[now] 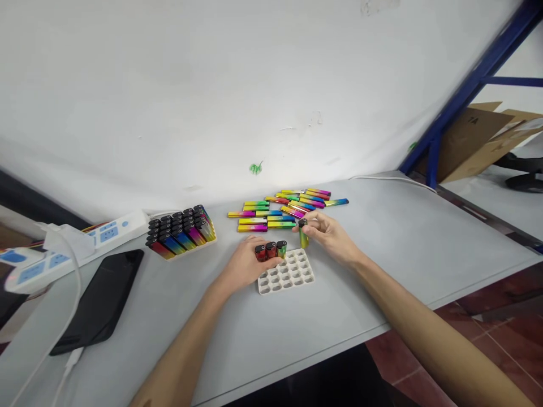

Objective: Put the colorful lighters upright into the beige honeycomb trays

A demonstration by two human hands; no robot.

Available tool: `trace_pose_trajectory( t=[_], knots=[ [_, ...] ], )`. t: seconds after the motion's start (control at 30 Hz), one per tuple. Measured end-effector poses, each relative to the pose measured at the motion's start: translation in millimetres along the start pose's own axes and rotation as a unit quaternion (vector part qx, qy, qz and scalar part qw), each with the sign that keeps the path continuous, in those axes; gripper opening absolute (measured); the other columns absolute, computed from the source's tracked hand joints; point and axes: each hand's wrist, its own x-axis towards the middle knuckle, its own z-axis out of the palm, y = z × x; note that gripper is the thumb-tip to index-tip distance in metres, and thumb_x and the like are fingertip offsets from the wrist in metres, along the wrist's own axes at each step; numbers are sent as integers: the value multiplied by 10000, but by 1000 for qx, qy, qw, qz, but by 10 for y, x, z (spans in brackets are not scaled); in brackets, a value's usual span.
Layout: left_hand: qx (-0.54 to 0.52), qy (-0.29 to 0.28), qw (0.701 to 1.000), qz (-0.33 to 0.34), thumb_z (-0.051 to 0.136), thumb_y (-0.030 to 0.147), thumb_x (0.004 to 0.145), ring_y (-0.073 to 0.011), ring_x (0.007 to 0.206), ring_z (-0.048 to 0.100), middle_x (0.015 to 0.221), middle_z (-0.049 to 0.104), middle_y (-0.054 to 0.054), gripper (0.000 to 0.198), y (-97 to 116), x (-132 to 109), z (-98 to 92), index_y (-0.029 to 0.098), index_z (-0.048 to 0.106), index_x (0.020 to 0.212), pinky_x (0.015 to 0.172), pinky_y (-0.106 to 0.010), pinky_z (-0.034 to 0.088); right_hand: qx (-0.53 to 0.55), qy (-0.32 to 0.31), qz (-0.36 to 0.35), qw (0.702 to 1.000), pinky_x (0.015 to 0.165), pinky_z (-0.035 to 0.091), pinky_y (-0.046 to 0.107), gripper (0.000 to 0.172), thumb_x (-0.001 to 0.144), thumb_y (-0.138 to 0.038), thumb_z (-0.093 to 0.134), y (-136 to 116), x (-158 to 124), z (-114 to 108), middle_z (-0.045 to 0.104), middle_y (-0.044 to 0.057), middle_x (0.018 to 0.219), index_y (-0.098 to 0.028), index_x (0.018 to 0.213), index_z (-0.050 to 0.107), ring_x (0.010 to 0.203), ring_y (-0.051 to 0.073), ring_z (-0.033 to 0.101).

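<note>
A white tray point(306, 278) with rows of oval holes lies on the grey table. Three upright lighters point(271, 249) with black tops, two red and one green, stand at its far left part. My left hand point(246, 261) is closed around them, thumb in front and fingers behind; their lower ends are hidden. To the right, just above the tray's far edge, my right hand point(323, 233) pinches a green-yellow lighter point(304, 236), upright with its black top up. Beyond both hands lie several loose rainbow-coloured lighters point(254, 221) on their sides.
A second tray point(195, 249) packed with upright lighters stands at the left. Near it are a black phone point(102, 299), a white power strip point(114, 229) and white cables. A white wall backs the table; a blue frame point(432, 152) and cardboard boxes point(475, 138) are at the right.
</note>
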Motion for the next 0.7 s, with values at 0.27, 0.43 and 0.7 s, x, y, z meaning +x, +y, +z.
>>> trace_pose_trajectory(
  t=[0.27, 0.43, 0.7],
  knots=[
    [7, -3, 1000, 16, 676, 475, 792, -213, 815, 547, 721, 580, -3, 350, 24, 3, -16, 209, 540, 609, 678, -309, 404, -56, -24, -22, 998, 751, 486, 325, 297, 825, -391, 724, 70, -15, 75, 682, 2, 839, -240, 971, 514, 796, 179, 652],
    [7, -2, 1000, 4, 705, 496, 766, -205, 792, 555, 745, 593, -1, 333, 14, 5, -8, 210, 583, 648, 679, -302, 419, -165, -24, -65, 984, 718, 474, 321, 247, 815, -392, 720, 33, -58, 107, 655, 12, 867, -240, 941, 570, 758, 173, 598],
    [5, -12, 1000, -10, 694, 510, 774, -210, 829, 572, 798, 616, -7, 316, 8, -4, -14, 211, 616, 703, 716, -307, 437, -332, 72, -88, 937, 888, 462, 392, 240, 968, -392, 482, 59, 49, -172, 696, 72, 1058, -228, 981, 656, 987, 241, 600]
  ],
)
